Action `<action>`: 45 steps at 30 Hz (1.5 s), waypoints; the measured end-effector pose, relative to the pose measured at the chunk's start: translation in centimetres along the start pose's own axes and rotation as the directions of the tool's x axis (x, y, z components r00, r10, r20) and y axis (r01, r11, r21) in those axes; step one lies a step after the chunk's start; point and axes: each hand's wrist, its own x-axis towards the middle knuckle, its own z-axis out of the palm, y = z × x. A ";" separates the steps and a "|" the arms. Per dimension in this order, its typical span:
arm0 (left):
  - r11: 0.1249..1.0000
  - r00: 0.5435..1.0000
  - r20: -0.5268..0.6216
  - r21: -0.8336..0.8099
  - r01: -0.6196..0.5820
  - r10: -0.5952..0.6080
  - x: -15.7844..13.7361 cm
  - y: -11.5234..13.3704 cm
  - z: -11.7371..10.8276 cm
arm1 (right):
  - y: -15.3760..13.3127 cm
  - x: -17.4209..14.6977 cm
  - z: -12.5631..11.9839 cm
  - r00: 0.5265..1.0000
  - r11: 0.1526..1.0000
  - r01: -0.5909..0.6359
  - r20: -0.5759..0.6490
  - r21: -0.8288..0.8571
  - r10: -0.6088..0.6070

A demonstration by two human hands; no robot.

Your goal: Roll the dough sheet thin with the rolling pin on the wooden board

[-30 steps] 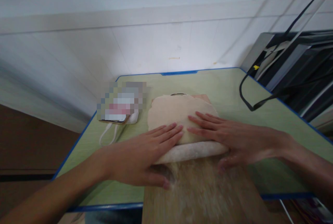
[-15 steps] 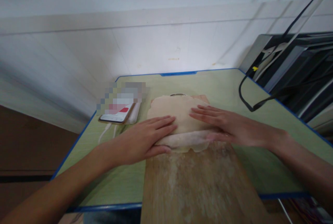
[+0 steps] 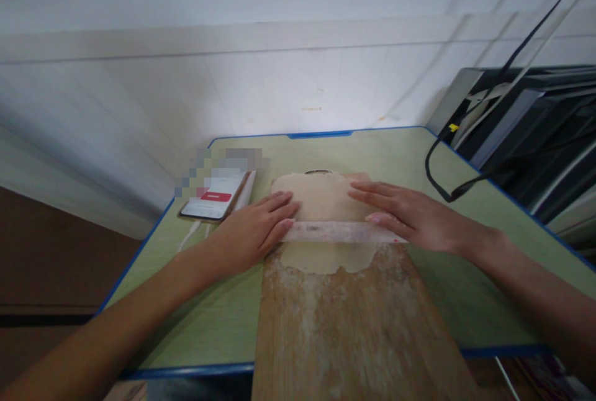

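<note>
Both ends covered: left hand point(image 3: 263, 227) and right hand point(image 3: 414, 218) straddle the rolling pin point(image 3: 335, 231), fingers stretched flat and loosely spread, not curled around it! Beneath lies the dough sheet point(image 3: 323, 199), on the far half of the wooden board point(image 3: 344, 333). Lopsided pressure could tear that ragged near edge; too little flour might make it stick.

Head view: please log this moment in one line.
rolling pin: across dough | left hand: at pin's left end | right hand: at pin's right end | dough: flat on board
</note>
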 end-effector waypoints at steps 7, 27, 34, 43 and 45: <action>0.994 0.977 0.193 -0.074 -0.077 0.090 -0.4 -0.1 -1.1 | -0.1 0.1 -0.2 0.979 0.996 0.026 0.199 0.080 -0.042; 0.973 0.941 0.254 -0.125 -0.197 0.223 -1.0 1.2 -1.1 | -1.1 -0.2 0.1 0.962 0.992 0.124 0.241 0.021 -0.125; 0.998 0.999 0.039 -0.060 -0.012 0.014 -0.3 0.2 0.0 | -0.3 0.3 1.5 0.997 0.985 -0.026 -0.070 -0.170 0.014; 0.993 0.979 0.182 -0.091 -0.081 0.097 -0.6 -0.2 -0.6 | 0.2 0.1 0.6 0.998 0.998 0.001 0.055 -0.065 0.002; 0.983 0.959 0.234 -0.133 -0.129 0.158 -0.9 0.0 -1.0 | 0.3 0.0 0.1 0.990 0.998 0.058 0.128 -0.030 -0.054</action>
